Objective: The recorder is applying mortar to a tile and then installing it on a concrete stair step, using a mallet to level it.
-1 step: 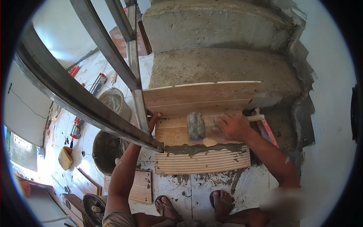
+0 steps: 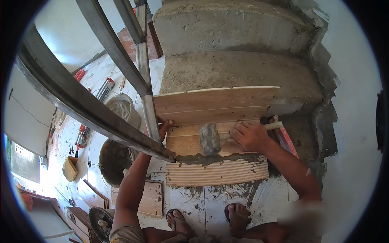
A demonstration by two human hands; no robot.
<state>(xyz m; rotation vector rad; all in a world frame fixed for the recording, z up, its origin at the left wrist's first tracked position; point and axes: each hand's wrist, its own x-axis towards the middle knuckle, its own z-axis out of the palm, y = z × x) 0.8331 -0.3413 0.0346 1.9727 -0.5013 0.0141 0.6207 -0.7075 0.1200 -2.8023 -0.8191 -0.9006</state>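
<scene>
1. At the foot of the rough grey concrete staircase (image 2: 239, 52), its bare steps pitted and grainy, wood-grain ceramic tiles cover the lowest step: an upright riser tile (image 2: 210, 103) with a pale top edge, a flat tread tile (image 2: 182, 139) and a ribbed, curved-front riser tile (image 2: 216, 174) below it.
2. A long smooth grey metal handrail (image 2: 81, 101) slants across the left of the view, with a square post (image 2: 148, 109) coming down beside the step.
3. On the white splattered floor to the left stand a round dark bucket (image 2: 113, 162) and a mortar-crusted pale bucket (image 2: 121, 107).
4. A band of wet dark grey mortar (image 2: 219, 158) oozes along the tread's front edge.
5. The rubber mallet (image 2: 210, 139), with a dull grey cylindrical head and pale wooden handle, rests head-down on the tread tile.
6. The right hand (image 2: 252, 135) is wrapped around the mallet's handle, fingers curled closed.
7. The left hand (image 2: 164, 129) lies at the tread tile's left edge behind the post, touching it; its fingers are mostly hidden, so their spread cannot be told.
</scene>
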